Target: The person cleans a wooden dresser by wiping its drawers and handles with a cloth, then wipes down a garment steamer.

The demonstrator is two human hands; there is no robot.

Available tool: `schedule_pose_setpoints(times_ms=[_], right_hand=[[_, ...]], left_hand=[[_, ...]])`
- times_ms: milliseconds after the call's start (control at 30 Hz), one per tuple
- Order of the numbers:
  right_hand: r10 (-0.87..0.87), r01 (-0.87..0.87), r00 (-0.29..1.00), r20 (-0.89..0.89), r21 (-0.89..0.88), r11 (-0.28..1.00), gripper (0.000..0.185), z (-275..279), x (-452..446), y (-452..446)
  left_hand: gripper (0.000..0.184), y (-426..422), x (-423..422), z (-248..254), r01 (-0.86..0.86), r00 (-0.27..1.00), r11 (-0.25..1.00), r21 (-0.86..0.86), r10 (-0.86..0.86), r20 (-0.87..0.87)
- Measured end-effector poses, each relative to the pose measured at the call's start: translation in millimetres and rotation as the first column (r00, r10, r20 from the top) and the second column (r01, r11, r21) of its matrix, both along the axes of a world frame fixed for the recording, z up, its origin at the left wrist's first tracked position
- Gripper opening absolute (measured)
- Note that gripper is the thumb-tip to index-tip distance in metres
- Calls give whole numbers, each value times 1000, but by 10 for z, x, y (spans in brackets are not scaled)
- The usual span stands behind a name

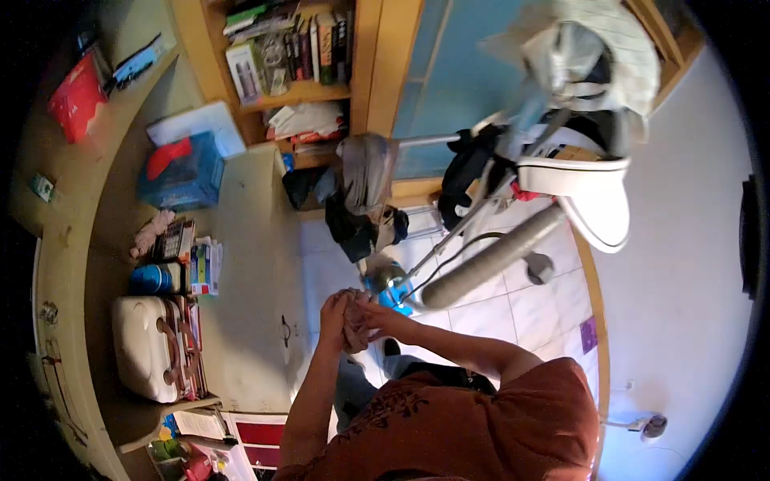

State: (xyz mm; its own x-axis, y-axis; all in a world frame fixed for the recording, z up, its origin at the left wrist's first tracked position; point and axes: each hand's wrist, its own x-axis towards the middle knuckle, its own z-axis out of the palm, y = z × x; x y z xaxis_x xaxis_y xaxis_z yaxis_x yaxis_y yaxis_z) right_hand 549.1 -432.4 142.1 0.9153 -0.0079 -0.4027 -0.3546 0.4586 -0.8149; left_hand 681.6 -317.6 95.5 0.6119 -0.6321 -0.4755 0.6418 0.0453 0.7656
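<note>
Both my hands are closed on a crumpled, greyish-pink cloth [354, 330], held in front of my body above the tiled floor. My left hand [331, 314] grips its left side. On the other side, the fingers of my right hand [388, 322] press against the fabric. The cloth is bunched up, so I cannot tell what kind of piece it is. Just beyond my hands, low on the floor, sits a blue and grey device [391, 284], partly hidden. Farther off, a grey-brown cloth [367, 170] hangs over a metal rail [429, 140].
A long grey padded tube [489, 260] slants across on the right, near a white curved panel [589, 196] and hanging bags. To the left is a desk shelf [253, 264] with a cream case [146, 349] and a blue box [183, 180]. Behind stands a bookcase [297, 92].
</note>
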Motion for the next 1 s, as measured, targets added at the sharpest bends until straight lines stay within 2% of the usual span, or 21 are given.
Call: schedule_pose_setpoints(times_ms=[33,100,133,167,200,233,267,333,400,467,500,533,567,600,633,667,733,800,867,900,1000], right_hand=[[-83,80,990,-113,-25,996,52,261,-123,-44],[12,-28,999,-51,-318,948,42,391,-430,-358],[-46,73,997,60,-594,801,29,216,-632,-551],[-175,188,981,85,-642,743,20,479,-766,-687],[-320,256,946,46,-710,656,14,757,-878,-869],[-445,469,865,232,-689,553,10,703,-1018,-1097],[-523,717,680,514,-615,328,8,536,-1058,-1361],[-545,707,610,575,-706,47,14,1094,-974,-1538],[-487,680,677,552,-723,126,26,1158,-873,-1716],[-138,761,648,749,-644,80,38,603,-705,-2076],[-225,627,771,595,-771,109,40,564,-645,-2086],[-207,621,779,592,-773,126,40,300,-588,-2193],[-237,590,769,593,-802,-91,35,-141,-475,-2361],[-217,639,748,627,-769,-22,33,-13,-414,-2312],[-199,680,724,660,-731,50,31,126,-357,-2255],[-184,714,699,691,-689,123,29,295,-298,-2184],[-279,642,759,589,-603,474,26,-74,-207,-2496],[-293,453,871,395,-410,792,27,-344,-274,-2779],[-2,372,902,432,-775,510,36,-953,-99,-3138],[22,357,902,430,-775,521,36,-981,-38,-3098],[-87,226,830,552,-189,956,30,-951,36,-2979]], left_hand=[[29,-62,-45,5,-1,998,998,-67,-3,-66],[29,-140,-65,-7,-4,992,993,-122,-11,-123],[30,-191,-33,-15,52,956,958,-281,-129,-262],[31,-240,-8,16,76,890,895,-439,-259,-376],[31,-314,-27,165,72,892,899,-432,-251,-375],[30,-444,-64,424,77,918,920,-384,-216,-334],[30,-552,-119,705,78,939,940,-333,-182,-292],[31,-656,-284,1327,135,980,946,-295,-171,-101],[29,-874,-302,1106,108,994,971,-213,-112,-9],[29,-894,-380,1140,151,974,959,-239,-104,199],[28,-943,-395,953,119,982,969,-218,-83,168],[28,-915,-450,1033,94,985,972,-217,-59,164],[27,-857,-515,1210,95,991,978,-185,-74,115],[26,-768,-549,1302,82,995,985,-153,-72,66],[25,-799,-445,772,82,996,986,-146,-79,30],[25,-724,-471,839,19,999,990,-141,-15,31],[26,-694,-574,1080,-34,999,990,-134,38,23],[26,-655,-548,903,-45,998,982,-186,51,30],[27,-581,-550,855,-39,998,972,-230,48,35],[27,-523,-601,913,-82,993,977,-198,98,69],[28,-359,-680,923,-157,985,974,-166,167,46]])
